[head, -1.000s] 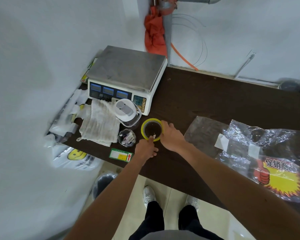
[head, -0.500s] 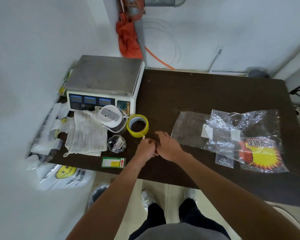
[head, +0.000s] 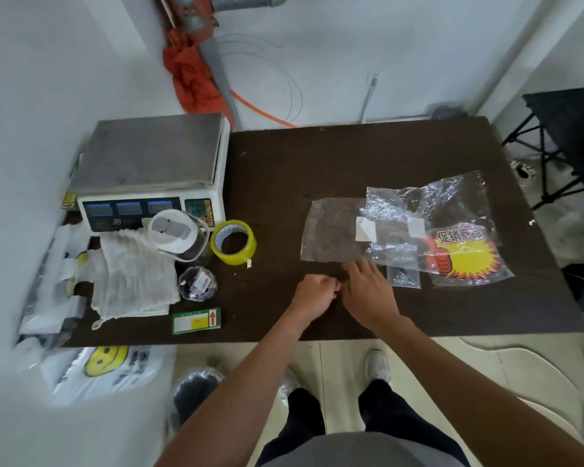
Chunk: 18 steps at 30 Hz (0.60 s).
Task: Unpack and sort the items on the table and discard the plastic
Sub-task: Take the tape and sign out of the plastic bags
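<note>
My left hand [head: 312, 293] and my right hand [head: 368, 291] meet fingertip to fingertip low over the dark table [head: 317, 163], near its front edge. The left hand's fingers are curled shut; whatever is pinched between the hands is hidden. My right hand's fingers reach the near edge of a flat clear plastic bag [head: 334, 230]. A crinkled clear bag [head: 429, 203] overlaps it, with a small zip bag of screws [head: 403, 276] and a red-and-yellow promo sign [head: 466, 254] in plastic. A yellow tape roll [head: 233, 242] lies to the left, apart from both hands.
A weighing scale [head: 149, 163] fills the back left corner. In front of it are a white-lidded jar [head: 176, 230], a white cloth [head: 132, 274], a small cup of bits [head: 198, 284] and a green label [head: 196, 320]. A bin [head: 196, 389] stands under the table edge. A black stool [head: 570, 136] is at the right.
Both hands have left the yellow tape roll and moved right together, to the near edge of the flat clear bag. The view has swung right.
</note>
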Each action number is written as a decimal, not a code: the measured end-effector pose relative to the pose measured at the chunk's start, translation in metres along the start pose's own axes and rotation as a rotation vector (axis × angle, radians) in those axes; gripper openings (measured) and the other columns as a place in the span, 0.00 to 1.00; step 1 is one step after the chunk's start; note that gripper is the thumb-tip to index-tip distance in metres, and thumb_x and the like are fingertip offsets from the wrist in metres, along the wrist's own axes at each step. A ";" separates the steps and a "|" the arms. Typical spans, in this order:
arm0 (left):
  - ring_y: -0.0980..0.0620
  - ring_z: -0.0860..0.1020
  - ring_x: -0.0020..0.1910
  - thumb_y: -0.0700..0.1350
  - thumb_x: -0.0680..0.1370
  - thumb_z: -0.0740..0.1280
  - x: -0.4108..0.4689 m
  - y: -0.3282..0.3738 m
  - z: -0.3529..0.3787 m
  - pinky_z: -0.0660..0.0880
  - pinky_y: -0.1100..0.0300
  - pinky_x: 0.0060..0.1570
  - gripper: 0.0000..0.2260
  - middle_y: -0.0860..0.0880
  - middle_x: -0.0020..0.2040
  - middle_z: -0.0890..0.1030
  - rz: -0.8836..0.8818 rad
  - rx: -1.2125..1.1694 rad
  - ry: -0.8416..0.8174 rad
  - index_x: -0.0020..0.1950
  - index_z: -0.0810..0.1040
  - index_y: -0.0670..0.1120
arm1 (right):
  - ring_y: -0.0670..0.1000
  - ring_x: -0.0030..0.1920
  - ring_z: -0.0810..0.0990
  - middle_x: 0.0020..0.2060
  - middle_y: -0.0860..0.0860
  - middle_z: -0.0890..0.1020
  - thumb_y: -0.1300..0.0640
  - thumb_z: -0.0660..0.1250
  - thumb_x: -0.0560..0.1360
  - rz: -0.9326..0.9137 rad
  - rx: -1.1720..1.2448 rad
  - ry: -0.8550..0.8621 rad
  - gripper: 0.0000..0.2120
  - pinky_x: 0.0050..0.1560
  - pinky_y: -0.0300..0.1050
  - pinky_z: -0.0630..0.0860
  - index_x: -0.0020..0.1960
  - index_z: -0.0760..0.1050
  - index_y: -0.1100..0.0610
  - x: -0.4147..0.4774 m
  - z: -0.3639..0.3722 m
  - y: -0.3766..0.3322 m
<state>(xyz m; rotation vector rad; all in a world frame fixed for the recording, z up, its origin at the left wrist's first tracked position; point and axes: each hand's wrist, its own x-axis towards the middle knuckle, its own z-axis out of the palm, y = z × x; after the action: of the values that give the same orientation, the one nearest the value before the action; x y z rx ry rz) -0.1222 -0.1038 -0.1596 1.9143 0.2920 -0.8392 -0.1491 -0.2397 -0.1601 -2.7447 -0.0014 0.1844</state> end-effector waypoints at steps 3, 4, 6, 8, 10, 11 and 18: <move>0.50 0.83 0.49 0.54 0.74 0.62 0.003 0.011 0.024 0.77 0.48 0.59 0.16 0.49 0.45 0.86 0.017 0.003 -0.012 0.47 0.86 0.47 | 0.55 0.59 0.76 0.57 0.54 0.78 0.56 0.62 0.79 -0.010 -0.020 -0.010 0.14 0.55 0.48 0.75 0.63 0.75 0.58 -0.007 -0.007 0.022; 0.51 0.83 0.49 0.54 0.74 0.63 0.004 0.015 0.032 0.77 0.48 0.59 0.14 0.50 0.45 0.86 0.010 -0.022 -0.009 0.46 0.86 0.49 | 0.56 0.58 0.77 0.57 0.54 0.78 0.56 0.62 0.78 -0.023 -0.022 -0.010 0.14 0.55 0.49 0.76 0.62 0.75 0.58 -0.009 -0.010 0.030; 0.54 0.83 0.50 0.53 0.75 0.65 0.008 0.022 0.048 0.77 0.48 0.60 0.11 0.53 0.46 0.86 -0.008 -0.074 -0.007 0.47 0.86 0.52 | 0.57 0.58 0.78 0.55 0.54 0.79 0.57 0.63 0.78 -0.049 -0.021 -0.018 0.13 0.55 0.51 0.77 0.61 0.76 0.58 -0.013 -0.014 0.047; 0.55 0.83 0.51 0.52 0.77 0.65 0.012 0.028 0.062 0.77 0.47 0.61 0.09 0.53 0.48 0.86 -0.013 -0.104 0.011 0.49 0.85 0.53 | 0.56 0.59 0.78 0.57 0.54 0.79 0.57 0.63 0.77 -0.068 -0.019 -0.041 0.14 0.57 0.50 0.75 0.62 0.75 0.57 -0.014 -0.021 0.063; 0.53 0.82 0.53 0.53 0.78 0.65 0.018 0.031 0.074 0.76 0.48 0.62 0.10 0.53 0.50 0.85 -0.010 -0.118 0.039 0.52 0.84 0.53 | 0.56 0.62 0.76 0.61 0.54 0.78 0.57 0.62 0.78 -0.091 -0.018 -0.061 0.17 0.62 0.50 0.72 0.66 0.73 0.57 -0.012 -0.028 0.076; 0.53 0.81 0.54 0.54 0.78 0.64 0.020 0.033 0.079 0.76 0.48 0.63 0.13 0.53 0.53 0.84 -0.006 -0.118 0.047 0.57 0.84 0.52 | 0.56 0.64 0.75 0.62 0.55 0.77 0.57 0.62 0.78 -0.106 -0.022 -0.067 0.18 0.65 0.50 0.71 0.67 0.72 0.58 -0.010 -0.031 0.082; 0.53 0.81 0.54 0.51 0.82 0.61 0.021 0.038 0.106 0.78 0.52 0.59 0.14 0.52 0.55 0.82 -0.032 -0.187 0.129 0.65 0.78 0.51 | 0.61 0.68 0.72 0.67 0.59 0.74 0.55 0.69 0.73 -0.155 -0.162 -0.091 0.26 0.66 0.57 0.70 0.69 0.71 0.60 0.018 -0.036 0.120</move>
<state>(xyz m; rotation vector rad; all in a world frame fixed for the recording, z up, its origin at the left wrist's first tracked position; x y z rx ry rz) -0.1315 -0.2164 -0.1761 1.7948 0.4643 -0.6848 -0.1295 -0.3637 -0.1746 -2.8780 -0.2641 0.2765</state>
